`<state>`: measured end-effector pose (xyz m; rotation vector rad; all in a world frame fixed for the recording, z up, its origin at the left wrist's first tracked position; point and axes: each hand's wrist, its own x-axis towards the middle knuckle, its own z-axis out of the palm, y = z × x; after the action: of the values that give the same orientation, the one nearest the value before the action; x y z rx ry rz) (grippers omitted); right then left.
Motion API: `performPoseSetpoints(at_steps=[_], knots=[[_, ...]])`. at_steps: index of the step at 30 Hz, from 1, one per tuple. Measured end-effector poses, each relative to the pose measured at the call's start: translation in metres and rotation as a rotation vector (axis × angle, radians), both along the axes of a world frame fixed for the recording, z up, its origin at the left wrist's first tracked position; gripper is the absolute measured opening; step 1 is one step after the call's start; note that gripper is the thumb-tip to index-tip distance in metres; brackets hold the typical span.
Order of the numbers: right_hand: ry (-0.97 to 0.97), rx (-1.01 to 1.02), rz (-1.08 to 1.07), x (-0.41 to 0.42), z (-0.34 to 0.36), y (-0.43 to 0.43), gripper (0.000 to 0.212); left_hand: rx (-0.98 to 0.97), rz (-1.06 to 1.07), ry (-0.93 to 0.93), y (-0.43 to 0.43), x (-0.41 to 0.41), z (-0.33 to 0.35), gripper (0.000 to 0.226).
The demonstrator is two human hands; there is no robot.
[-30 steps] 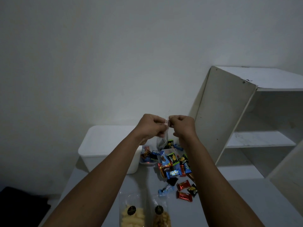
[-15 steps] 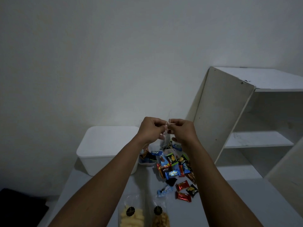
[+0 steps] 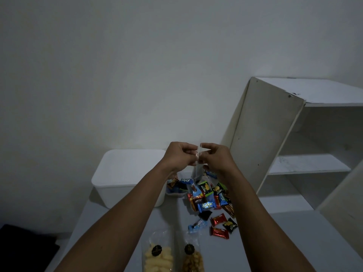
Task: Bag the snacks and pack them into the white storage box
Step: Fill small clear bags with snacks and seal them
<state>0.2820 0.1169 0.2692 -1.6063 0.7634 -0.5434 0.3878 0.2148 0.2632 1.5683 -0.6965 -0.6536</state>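
Note:
My left hand (image 3: 181, 156) and my right hand (image 3: 215, 157) are raised together above the table, and both pinch the top edge of a small clear plastic bag (image 3: 197, 170) that hangs between them. Below the hands lies a heap of several wrapped snacks (image 3: 208, 199) in blue, red, green and black wrappers. The white storage box (image 3: 125, 173) stands with its lid on at the back left of the table, just left of my left forearm. Near the front edge lie two sealed clear bags, one of pale snacks (image 3: 158, 256) and one of brown snacks (image 3: 191, 258).
A small clear tub (image 3: 174, 190) with wrapped snacks sits between the box and the heap. A white open shelf unit (image 3: 294, 146) stands on the right. The grey table (image 3: 284, 242) ends at the left, where a dark object (image 3: 23, 248) lies lower down.
Both hands stay together pinching the bag's top; the fingers have shifted slightly along its edge. The view has tilted a little.

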Motion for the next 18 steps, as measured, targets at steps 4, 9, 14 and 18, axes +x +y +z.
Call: performPoseSetpoints(at_steps=[4, 9, 14, 18], knots=[[-0.004, -0.033, 0.028, -0.003, -0.005, -0.001, 0.045, -0.034, 0.053, 0.125, -0.001, -0.005, -0.005, 0.032], [0.049, 0.015, 0.152, -0.025, 0.003, -0.007, 0.039, 0.057, 0.098, -0.062, -0.003, 0.002, -0.025, 0.051], [0.056, 0.149, 0.222, -0.052, -0.009, -0.030, 0.038, 0.207, -0.058, -0.115, -0.008, -0.009, -0.062, 0.039], [0.018, 0.203, 0.077, -0.072, -0.035, -0.042, 0.026, 0.217, -0.102, 0.013, -0.013, -0.027, -0.095, 0.002]])
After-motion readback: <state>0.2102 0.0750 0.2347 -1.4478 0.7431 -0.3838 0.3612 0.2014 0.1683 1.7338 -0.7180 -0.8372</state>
